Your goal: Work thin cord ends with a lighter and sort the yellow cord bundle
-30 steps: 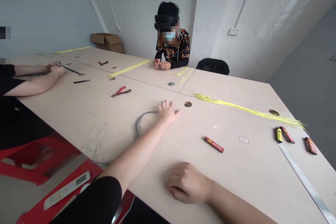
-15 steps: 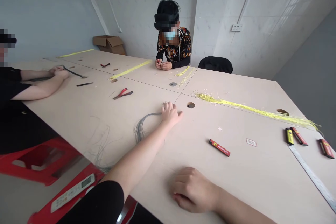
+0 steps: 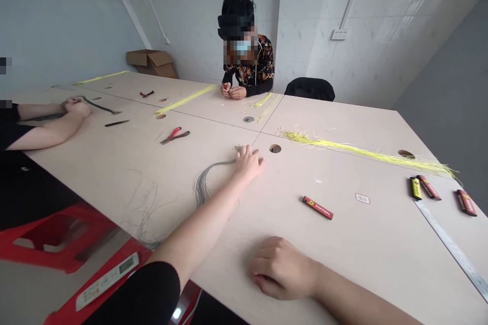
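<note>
The left hand (image 3: 247, 165) lay half-curled at the end of thin grey wires (image 3: 202, 185) on the surface (image 3: 366, 244) — any grip unclear — while the right hand (image 3: 282, 268) rested loosely closed, nothing visible in it.

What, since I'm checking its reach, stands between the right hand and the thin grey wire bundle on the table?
The person's bare left forearm does: it lies across the pale table between the right hand and the thin grey wire bundle, whose end meets the left hand.
</note>
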Tool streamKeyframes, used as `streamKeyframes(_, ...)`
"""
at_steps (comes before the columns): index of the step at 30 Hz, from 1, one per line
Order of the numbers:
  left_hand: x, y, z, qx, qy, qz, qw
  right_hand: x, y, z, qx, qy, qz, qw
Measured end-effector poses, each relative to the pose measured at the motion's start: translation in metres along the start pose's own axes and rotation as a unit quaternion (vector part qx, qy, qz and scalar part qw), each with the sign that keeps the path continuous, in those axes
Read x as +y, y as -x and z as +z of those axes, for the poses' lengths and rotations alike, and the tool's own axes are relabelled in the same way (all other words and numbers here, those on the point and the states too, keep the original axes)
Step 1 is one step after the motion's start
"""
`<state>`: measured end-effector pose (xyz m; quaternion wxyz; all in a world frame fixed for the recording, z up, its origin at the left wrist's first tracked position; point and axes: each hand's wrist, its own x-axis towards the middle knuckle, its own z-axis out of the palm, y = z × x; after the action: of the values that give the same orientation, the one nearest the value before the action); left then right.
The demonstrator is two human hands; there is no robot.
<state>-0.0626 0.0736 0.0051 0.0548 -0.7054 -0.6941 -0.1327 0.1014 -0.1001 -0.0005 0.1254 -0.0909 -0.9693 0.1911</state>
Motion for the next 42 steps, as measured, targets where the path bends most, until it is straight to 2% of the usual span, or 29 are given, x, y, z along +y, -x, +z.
streamKeyframes(3, -0.002, -0.001, 0.001, -0.010, 0.040, 0.084, 0.996, 0.000, 0.000, 0.000, -0.002, 0.009, -0.004, 1.000)
streamKeyframes(6, -0.004, -0.002, 0.002, -0.029, 0.086, 0.178, 0.980, 0.000, 0.000, -0.001, -0.004, 0.017, -0.003, 1.000)
streamKeyframes(8, -0.005, -0.003, 0.002, -0.032, 0.109, 0.210, 0.971, 0.000, -0.001, -0.001, -0.005, 0.019, -0.004, 1.000)
streamKeyframes(10, -0.006, -0.003, 0.002, -0.019, 0.122, 0.200, 0.972, 0.000, -0.001, -0.001, -0.005, 0.021, -0.005, 1.000)
streamKeyframes(15, -0.005, -0.005, 0.000, 0.008, 0.142, 0.128, 0.982, 0.001, -0.001, -0.001, -0.001, 0.023, -0.008, 1.000)
streamKeyframes(23, -0.001, -0.002, 0.001, -0.031, 0.112, 0.172, 0.978, 0.000, -0.001, -0.002, -0.009, 0.022, -0.006, 1.000)
streamKeyframes(29, 0.011, 0.000, -0.002, -0.066, 0.131, 0.070, 0.987, 0.001, -0.001, -0.001, -0.008, 0.026, -0.003, 1.000)
streamKeyframes(33, 0.018, 0.001, -0.003, -0.076, 0.078, 0.097, 0.989, 0.000, -0.001, 0.002, -0.007, 0.001, 0.007, 1.000)
streamKeyframes(35, 0.019, 0.002, -0.002, -0.069, 0.069, 0.111, 0.989, 0.001, 0.000, 0.001, 0.002, -0.070, 0.024, 0.997)
streamKeyframes(37, 0.021, 0.004, -0.003, -0.056, 0.088, 0.149, 0.983, 0.006, 0.002, -0.003, 0.023, -0.228, 0.057, 0.972)
streamKeyframes(38, 0.022, 0.005, -0.003, -0.053, 0.104, 0.174, 0.978, 0.011, 0.004, -0.008, 0.052, -0.327, 0.081, 0.940)
streamKeyframes(40, 0.025, 0.009, -0.004, -0.049, 0.136, 0.223, 0.964, 0.026, 0.010, -0.020, 0.161, -0.498, 0.135, 0.842)
streamKeyframes(41, 0.027, 0.011, -0.004, -0.045, 0.149, 0.242, 0.958, 0.035, 0.014, -0.028, 0.263, -0.534, 0.163, 0.787)
streamKeyframes(42, 0.028, 0.013, -0.003, -0.034, 0.161, 0.257, 0.952, 0.045, 0.018, -0.037, 0.337, -0.538, 0.175, 0.752)
